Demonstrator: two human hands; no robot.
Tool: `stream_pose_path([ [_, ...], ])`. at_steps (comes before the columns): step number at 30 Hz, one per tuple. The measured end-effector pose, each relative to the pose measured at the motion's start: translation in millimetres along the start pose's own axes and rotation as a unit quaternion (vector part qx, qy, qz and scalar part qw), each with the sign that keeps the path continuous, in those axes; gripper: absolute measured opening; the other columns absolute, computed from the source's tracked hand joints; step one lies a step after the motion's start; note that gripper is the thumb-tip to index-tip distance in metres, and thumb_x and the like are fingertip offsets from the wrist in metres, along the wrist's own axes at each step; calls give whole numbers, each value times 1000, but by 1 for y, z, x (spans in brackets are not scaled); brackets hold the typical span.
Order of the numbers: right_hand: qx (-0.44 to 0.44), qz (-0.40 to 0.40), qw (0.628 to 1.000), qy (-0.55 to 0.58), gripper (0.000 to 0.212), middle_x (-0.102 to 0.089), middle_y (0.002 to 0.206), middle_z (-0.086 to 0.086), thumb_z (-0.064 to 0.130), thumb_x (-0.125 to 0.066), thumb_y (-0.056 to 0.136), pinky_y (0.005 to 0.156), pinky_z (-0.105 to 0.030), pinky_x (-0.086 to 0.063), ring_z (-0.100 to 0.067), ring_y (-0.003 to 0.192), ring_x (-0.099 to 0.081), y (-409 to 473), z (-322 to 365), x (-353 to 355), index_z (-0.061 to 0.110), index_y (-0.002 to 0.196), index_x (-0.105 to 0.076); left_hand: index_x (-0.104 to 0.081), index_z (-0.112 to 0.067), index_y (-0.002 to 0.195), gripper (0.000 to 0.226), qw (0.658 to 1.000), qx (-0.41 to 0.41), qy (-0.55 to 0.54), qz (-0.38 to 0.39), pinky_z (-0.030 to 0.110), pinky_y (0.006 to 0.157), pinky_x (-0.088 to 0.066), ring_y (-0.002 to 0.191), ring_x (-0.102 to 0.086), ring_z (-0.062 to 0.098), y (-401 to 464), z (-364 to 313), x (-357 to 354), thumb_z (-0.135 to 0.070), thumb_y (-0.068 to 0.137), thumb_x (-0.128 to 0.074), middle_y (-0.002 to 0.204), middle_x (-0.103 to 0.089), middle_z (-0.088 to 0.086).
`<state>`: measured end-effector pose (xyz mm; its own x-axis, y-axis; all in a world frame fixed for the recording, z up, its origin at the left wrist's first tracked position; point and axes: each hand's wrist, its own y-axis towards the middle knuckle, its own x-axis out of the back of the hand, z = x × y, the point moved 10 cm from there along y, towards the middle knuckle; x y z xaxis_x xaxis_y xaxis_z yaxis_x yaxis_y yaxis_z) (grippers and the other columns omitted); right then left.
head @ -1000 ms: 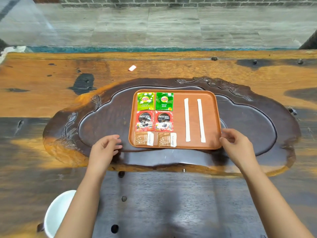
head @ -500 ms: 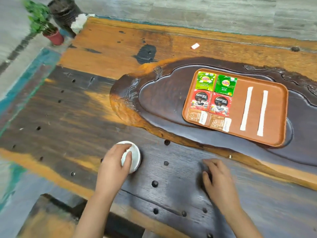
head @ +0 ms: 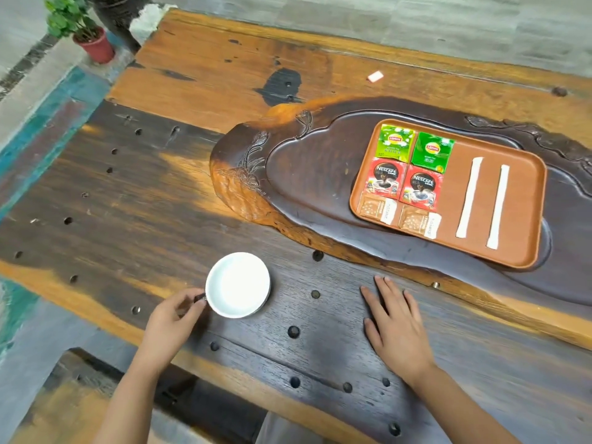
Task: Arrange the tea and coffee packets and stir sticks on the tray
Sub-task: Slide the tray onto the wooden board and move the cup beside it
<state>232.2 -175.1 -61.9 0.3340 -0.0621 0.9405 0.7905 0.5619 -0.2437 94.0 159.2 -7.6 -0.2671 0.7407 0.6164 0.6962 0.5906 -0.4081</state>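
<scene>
tray (head: 531, 200): I see it orange-brown, sitting in the dark carved tea board (head: 304, 174), far right of the surface (head: 128, 200)
tea packets (head: 415, 149): two green, side by side along the tray's far left edge
coffee packets (head: 403, 184): two red, in a row just below the green ones, touching or nearly so
brown sachets (head: 400, 216): two, nearest row on the tray's left part, each with a white end
stir sticks (head: 482, 200): two white wrapped ones, lying parallel and apart on the tray's right half
left hand (head: 169, 322): fingers (head: 192, 299) curled in, thumb and forefinger pinched on a small dark handle at the white cup's near-left rim
white cup (head: 237, 285): upright on the surface, near edge, looks empty from above
right hand (head: 395, 325): flat on the surface, palm down, fingers spread and straight, holding nothing; I see it well short of the tray
around: small white scrap (head: 375, 76) on the far surface; potted plant (head: 81, 27) on the floor past the far left corner
in the way: I see only bare surface and the board's rim between either hand and the tray
</scene>
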Motion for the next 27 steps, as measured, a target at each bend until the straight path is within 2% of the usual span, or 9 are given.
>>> stream_pose_path([
  [4, 6, 15, 1000, 1, 56, -35, 147, -10, 48, -13, 94, 111, -42, -7, -24, 137, -20, 0, 0, -4, 20, 137, -37, -66, -19, 90, 12, 988, 39, -145, 33, 26, 71, -47, 76, -61, 12, -7, 19, -20, -12, 88, -55, 71, -70, -3],
  [7, 15, 30, 999, -6, 57, -27, 152, -8, 51, -22, 93, 112, -40, 2, -21, 140, -12, -1, -1, -10, 25, 142, -28, -61, -16, 80, 14, 967, 65, -246, 29, 15, 64, -50, 71, -59, 9, -4, 27, -31, -11, 89, -53, 65, -67, -3],
  [9, 26, 32, 999, -7, 58, -25, 152, -8, 52, -26, 92, 112, -41, 3, -21, 141, -10, -1, -1, -11, 25, 143, -25, -59, -17, 76, 17, 959, 68, -275, 26, 12, 63, -51, 69, -59, 7, 0, 25, -35, -10, 90, -51, 63, -65, -3],
  [13, 53, 32, 998, -11, 62, -22, 153, -7, 54, -36, 89, 112, -43, 3, -20, 141, -7, 1, -1, -10, 26, 144, -23, -59, -20, 75, 22, 951, 27, -307, 40, 11, 64, -51, 62, -58, -1, 14, -3, -37, -9, 91, -49, 65, -60, -1],
  [17, 63, 29, 998, -11, 65, -24, 152, -7, 56, -39, 87, 111, -46, -3, -20, 141, -10, 3, -4, -10, 27, 143, -26, -61, -26, 76, 7, 937, -50, -333, 92, 15, 61, -49, 60, -55, 3, 48, -69, -33, -33, 77, -60, 61, -60, -8],
  [21, 64, 24, 998, 3, 66, -25, 152, -5, 57, -41, 85, 110, -49, -8, -19, 141, -9, 3, -4, -9, 28, 142, -28, -53, -21, 82, 21, 939, -105, -302, 130, 14, 54, -45, 54, -49, 2, 96, -136, -48, -8, 94, -41, 56, -56, -15],
  [24, 60, 20, 998, 14, 66, -24, 152, -4, 57, -42, 84, 110, -48, -7, -18, 141, -7, 4, -5, -8, 29, 142, -28, -50, -20, 80, 21, 939, -113, -273, 176, 13, 52, -44, 55, -48, -1, 126, -171, -72, -8, 94, -40, 52, -54, -15],
  [27, 60, 13, 998, 27, 66, -26, 151, -3, 56, -45, 81, 109, -48, -9, -17, 141, -10, 4, -5, -6, 29, 141, -31, -48, -22, 78, 22, 936, -96, -270, 206, 15, 57, -43, 55, -48, -1, 151, -189, -94, -10, 95, -41, 49, -51, -15],
])
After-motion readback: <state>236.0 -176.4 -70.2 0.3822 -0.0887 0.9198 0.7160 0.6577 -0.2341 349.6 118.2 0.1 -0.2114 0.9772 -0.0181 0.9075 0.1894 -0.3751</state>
